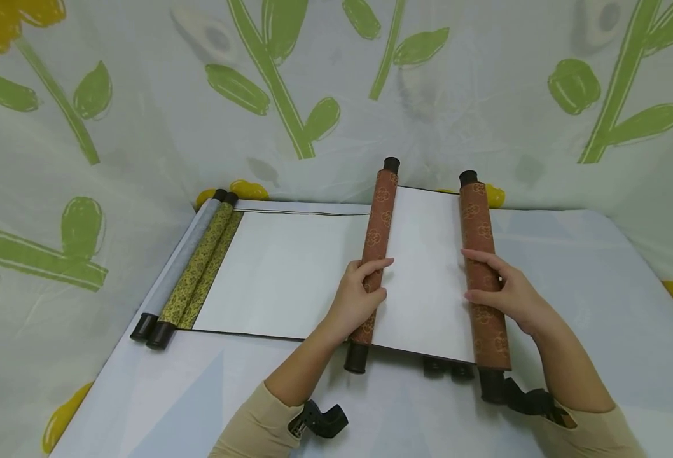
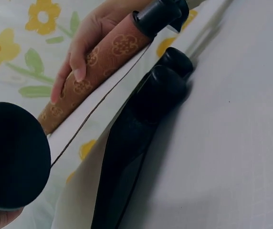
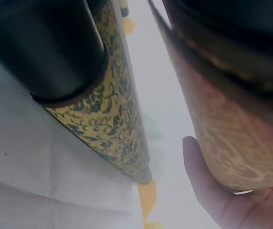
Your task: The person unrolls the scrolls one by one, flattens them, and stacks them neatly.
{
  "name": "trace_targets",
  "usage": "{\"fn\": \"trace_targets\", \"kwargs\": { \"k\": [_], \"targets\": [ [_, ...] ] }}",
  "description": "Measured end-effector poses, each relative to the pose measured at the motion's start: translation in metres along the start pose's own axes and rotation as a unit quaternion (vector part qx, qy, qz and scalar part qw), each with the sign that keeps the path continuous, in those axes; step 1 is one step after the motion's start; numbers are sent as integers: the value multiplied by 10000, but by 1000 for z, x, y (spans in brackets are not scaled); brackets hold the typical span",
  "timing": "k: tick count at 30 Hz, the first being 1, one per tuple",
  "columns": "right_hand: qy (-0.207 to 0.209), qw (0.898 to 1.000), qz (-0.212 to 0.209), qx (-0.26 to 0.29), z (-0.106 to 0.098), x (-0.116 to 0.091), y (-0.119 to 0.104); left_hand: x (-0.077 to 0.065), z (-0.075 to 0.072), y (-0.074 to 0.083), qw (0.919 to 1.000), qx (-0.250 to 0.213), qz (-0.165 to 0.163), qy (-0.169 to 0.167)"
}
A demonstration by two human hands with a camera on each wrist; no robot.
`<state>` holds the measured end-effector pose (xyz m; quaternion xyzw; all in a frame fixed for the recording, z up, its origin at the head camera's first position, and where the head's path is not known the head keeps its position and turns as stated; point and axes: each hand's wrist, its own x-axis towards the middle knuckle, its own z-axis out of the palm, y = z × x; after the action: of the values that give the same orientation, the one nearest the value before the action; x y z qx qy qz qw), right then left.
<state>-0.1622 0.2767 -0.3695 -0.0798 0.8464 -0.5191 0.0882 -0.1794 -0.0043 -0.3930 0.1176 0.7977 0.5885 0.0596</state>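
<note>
A scroll with brown flower-patterned rollers is partly unrolled, its white sheet [image 1: 428, 254] spread between them. My left hand [image 1: 356, 299] holds the left roller [image 1: 381, 213] between thumb and fingers. Around the right roller [image 1: 476, 219] my right hand [image 1: 520, 296] curls, also with thumb and fingers. Both rollers are raised above the table and have black end knobs. Below lies a second unrolled scroll, its white sheet [image 1: 291, 267] ending at a yellow-green patterned roller [image 1: 196, 261] on the left. The left wrist view shows the left roller's black knob [image 2: 15, 155] up close.
A grey roll [image 1: 184, 251] lies along the far left beside the yellow-green roller. Two black knobs [image 1: 448, 367] stick out under the raised sheet. The pale table [image 1: 588, 305] meets a floral cloth backdrop [image 1: 485, 127]. Dark wrist mounts [image 1: 325, 421] sit at both sleeves.
</note>
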Motion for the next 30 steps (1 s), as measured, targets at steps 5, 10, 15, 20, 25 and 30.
{"fn": "trace_targets", "kwargs": {
  "k": [5,10,15,20,25,30],
  "targets": [
    [48,9995,-148,277,-3,-1,1,0,-4,2,10000,7,-49,72],
    [242,9969,39,746,0,1,2,0,-7,3,9999,-31,-26,93],
    [474,9963,452,551,5,4,-1,3,-9,2,9998,-40,-78,162],
    [507,9954,554,597,5,2,-4,4,-11,2,9995,-40,-245,175],
    [499,9930,446,970,0,1,-3,5,-13,3,9998,-72,-145,136],
    [422,9909,553,1154,-5,0,-2,5,-17,4,9998,-94,-186,-54]
  ]
}}
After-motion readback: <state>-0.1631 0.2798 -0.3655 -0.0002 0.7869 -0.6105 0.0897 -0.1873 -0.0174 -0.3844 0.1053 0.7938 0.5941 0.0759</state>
